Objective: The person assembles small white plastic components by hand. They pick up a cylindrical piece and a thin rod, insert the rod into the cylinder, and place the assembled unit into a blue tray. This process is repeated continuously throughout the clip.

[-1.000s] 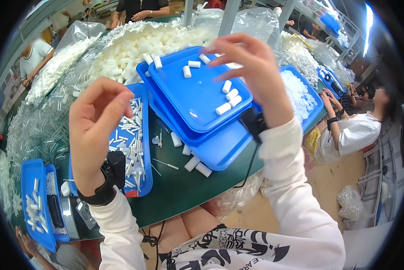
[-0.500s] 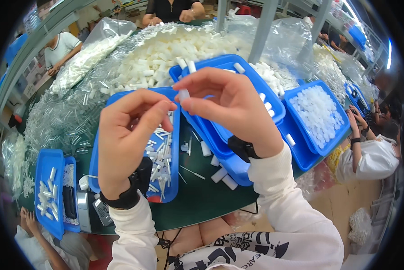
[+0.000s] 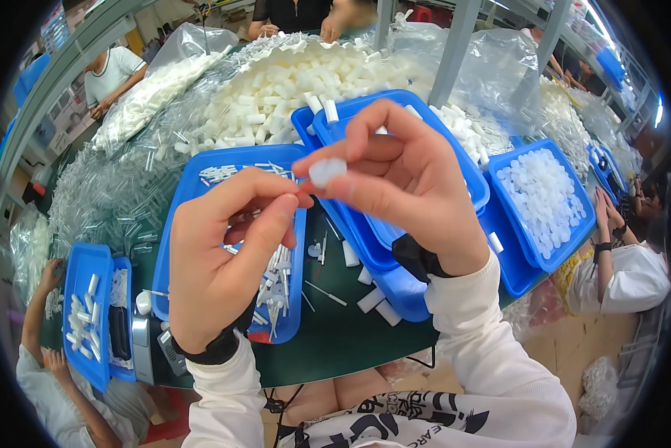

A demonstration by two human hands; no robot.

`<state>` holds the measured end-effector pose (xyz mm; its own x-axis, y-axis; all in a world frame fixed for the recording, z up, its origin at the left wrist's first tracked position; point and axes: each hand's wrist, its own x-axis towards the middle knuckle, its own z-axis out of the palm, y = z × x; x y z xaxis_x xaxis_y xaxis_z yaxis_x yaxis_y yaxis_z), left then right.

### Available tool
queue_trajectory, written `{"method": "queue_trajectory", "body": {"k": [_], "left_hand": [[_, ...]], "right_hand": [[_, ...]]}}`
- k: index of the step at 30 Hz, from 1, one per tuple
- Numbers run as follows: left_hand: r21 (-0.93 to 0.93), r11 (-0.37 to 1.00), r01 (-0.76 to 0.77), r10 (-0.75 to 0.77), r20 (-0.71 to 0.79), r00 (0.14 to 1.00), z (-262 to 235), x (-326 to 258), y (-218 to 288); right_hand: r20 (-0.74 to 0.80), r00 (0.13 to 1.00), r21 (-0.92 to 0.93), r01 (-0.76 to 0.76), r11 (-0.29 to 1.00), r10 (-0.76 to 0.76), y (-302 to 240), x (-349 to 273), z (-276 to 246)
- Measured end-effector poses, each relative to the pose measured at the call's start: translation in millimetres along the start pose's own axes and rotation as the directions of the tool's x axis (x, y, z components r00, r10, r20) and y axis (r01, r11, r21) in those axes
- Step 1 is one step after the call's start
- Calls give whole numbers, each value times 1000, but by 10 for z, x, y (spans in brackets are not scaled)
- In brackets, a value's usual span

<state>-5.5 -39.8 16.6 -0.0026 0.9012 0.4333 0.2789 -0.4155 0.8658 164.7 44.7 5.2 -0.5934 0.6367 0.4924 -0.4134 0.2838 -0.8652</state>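
My right hand [image 3: 425,194] pinches a translucent white cap-like disc [image 3: 327,172] between thumb and fingers, its round face turned into view. Just left of it and slightly lower, my left hand [image 3: 219,243] has thumb and index fingertips pressed together against the disc's side. Whatever lies in that left pinch is too small or hidden to name. Below my left hand is a blue tray [image 3: 193,187] of thin white and metallic rods. Stacked blue trays [image 3: 376,257] with a few white cylinders sit under my right hand.
A big heap of white cylinders [image 3: 275,93] and clear plastic tubes [image 3: 115,187] covers the far table. A blue tray [image 3: 520,233] of translucent discs stands right; a small tray [image 3: 89,257] of tubes stands left. A metal post [image 3: 458,52] rises behind. Co-workers sit around.
The disc in my right hand has turned its round face into view, and the two hands' fingertips have come together. At lower left, a co-worker's arm now reaches beside the small tray.
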Motion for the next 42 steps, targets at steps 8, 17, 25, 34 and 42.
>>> {"method": "queue_trajectory", "body": {"k": [8, 17, 25, 34, 42], "left_hand": [[-8, 999, -46, 45, -68, 997, 43, -3, -61], [174, 980, -92, 121, -167, 978, 50, -37, 28], [481, 847, -227, 316, -112, 942, 37, -49, -31], [601, 773, -204, 321, -94, 942, 16, -55, 5], [529, 828, -188, 256, -58, 965, -9, -50, 11]], "right_hand": [[-14, 1000, 252, -20, 968, 24, 33, 15, 208], [99, 993, 135, -77, 988, 64, 39, -31, 189], [103, 988, 66, -125, 990, 117, 25, -46, 172], [76, 992, -320, 119, 940, -100, 30, 3, 84], [28, 981, -305, 190, 933, -191, 67, 6, 120]]}}
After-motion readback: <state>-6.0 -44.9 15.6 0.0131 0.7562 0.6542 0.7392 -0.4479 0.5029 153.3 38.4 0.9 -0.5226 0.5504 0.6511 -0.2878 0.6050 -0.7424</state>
